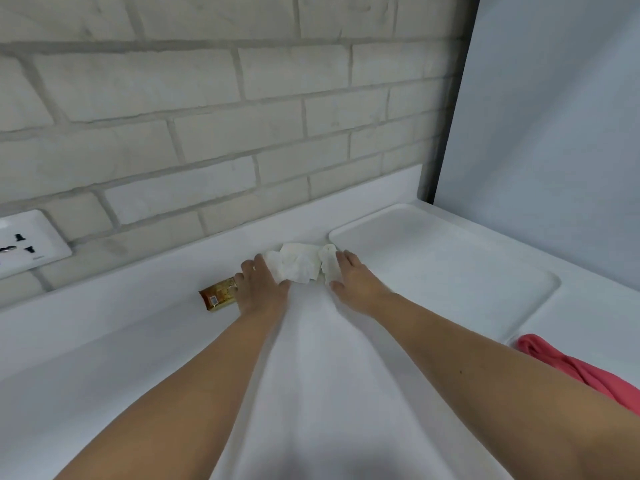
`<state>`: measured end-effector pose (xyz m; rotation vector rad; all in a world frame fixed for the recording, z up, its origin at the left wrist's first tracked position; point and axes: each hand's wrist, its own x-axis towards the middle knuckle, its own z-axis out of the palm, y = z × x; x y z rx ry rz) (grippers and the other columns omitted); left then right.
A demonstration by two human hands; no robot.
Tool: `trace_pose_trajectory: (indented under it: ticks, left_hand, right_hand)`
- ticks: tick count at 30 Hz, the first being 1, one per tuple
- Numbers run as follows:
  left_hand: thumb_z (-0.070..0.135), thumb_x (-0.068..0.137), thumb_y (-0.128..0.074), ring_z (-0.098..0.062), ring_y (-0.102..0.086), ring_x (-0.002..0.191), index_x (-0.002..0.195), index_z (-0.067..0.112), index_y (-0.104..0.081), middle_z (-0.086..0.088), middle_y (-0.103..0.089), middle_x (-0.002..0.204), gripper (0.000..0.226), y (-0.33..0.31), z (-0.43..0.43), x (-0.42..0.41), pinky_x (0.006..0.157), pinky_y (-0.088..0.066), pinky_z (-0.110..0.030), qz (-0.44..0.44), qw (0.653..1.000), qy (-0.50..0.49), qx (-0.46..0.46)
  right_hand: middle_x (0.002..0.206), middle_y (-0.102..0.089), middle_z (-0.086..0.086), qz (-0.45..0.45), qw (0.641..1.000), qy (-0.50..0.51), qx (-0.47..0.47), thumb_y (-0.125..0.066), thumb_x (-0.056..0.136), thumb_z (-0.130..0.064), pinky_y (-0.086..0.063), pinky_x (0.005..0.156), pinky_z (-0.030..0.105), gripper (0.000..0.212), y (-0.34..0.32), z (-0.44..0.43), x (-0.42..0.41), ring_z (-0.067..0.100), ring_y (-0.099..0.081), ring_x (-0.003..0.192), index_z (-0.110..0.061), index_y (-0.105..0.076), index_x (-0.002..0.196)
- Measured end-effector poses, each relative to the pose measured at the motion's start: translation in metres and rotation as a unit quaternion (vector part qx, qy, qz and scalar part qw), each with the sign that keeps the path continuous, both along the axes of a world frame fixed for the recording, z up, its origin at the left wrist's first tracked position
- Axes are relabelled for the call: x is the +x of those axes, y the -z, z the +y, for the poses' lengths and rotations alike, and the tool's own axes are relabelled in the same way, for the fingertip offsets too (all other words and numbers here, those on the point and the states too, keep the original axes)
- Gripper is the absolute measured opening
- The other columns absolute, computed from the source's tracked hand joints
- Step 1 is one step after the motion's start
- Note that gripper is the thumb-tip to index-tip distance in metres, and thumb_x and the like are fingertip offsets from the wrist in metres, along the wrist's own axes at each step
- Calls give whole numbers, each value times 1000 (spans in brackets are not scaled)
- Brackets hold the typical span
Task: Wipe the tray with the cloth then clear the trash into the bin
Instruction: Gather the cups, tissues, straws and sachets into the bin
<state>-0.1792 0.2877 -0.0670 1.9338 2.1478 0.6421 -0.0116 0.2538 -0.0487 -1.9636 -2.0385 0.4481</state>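
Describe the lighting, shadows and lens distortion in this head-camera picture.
Head view: soft, even light, no glare; a faint grey shadow pools on the near counter; the wide-angle lens bows the brick wall; the white tissues and tray barely stand out against the counter.

A domestic kitchen-like corner, seen from above: a smooth white worktop (104, 358) with a raised back edge runs along a whitewashed brick wall (207, 98) bearing a wall socket (27, 244), with a white tray (450, 271) beside a tall white panel (554, 116).
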Motion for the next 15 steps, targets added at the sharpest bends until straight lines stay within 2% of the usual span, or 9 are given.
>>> trace_pose_trajectory:
  ticks: [2,3,6,7,9,11,13,15]
  left_hand:
    - [36,91,-54,-33,-39,125,139,12,-28,-11,-43,137,60,6,5,-2,99,-34,-42,30,1000,-4,-7]
    - [33,93,-50,-32,-41,123,138,13,-31,-10,-47,134,53,9,6,-4,98,-35,-41,47,999,1,0]
    - [19,96,-40,-28,-43,118,133,13,-42,-9,-50,127,37,15,5,-9,95,-35,-37,75,996,24,36]
    - [15,96,-40,-29,-45,115,131,12,-44,-11,-49,124,36,16,5,-12,93,-36,-37,52,997,30,57]
    - [6,94,-40,-30,-49,102,126,7,-50,-15,-46,116,33,13,3,-17,82,-40,-34,-54,992,44,110]
    - [-2,93,-40,-24,-48,86,119,4,-55,-13,-41,106,30,5,0,-22,72,-36,-25,-153,975,52,153]
    - [-9,91,-38,-20,-45,82,112,0,-58,-10,-38,102,31,-6,-2,-26,69,-30,-13,-183,966,44,180]
    - [-13,88,-36,-21,-47,84,104,-4,-61,-13,-47,101,31,-15,-1,-30,68,-28,-11,-189,961,38,197]
  right_hand:
    - [161,0,5,-11,1000,3,-6,-41,99,-23,-25,115,34,68,5,17,-4,29,-24,143,-13,-1,153]
    - [161,-2,3,-25,1000,3,-9,-40,98,-24,-27,114,36,68,8,25,-6,30,-24,142,-16,0,153]
    - [153,-26,3,-75,997,12,-15,-36,98,-27,-34,107,41,64,16,38,-14,32,-28,136,-21,-2,153]
    - [150,-30,5,-77,997,16,-12,-36,98,-25,-35,107,41,64,20,40,-16,32,-29,135,-20,-4,153]
    - [145,-32,9,-60,998,29,-4,-38,98,-21,-36,106,39,61,26,41,-19,30,-32,133,-14,-11,151]
    - [139,-37,12,-34,999,42,0,-39,97,-17,-37,101,36,52,28,39,-22,29,-38,129,-7,-23,146]
    - [134,-43,14,-33,998,58,-5,-41,97,-15,-38,99,34,41,27,37,-24,29,-42,125,-3,-37,135]
    - [132,-47,16,-22,995,92,-17,-43,96,-15,-37,99,32,36,23,37,-23,30,-44,125,0,-44,129]
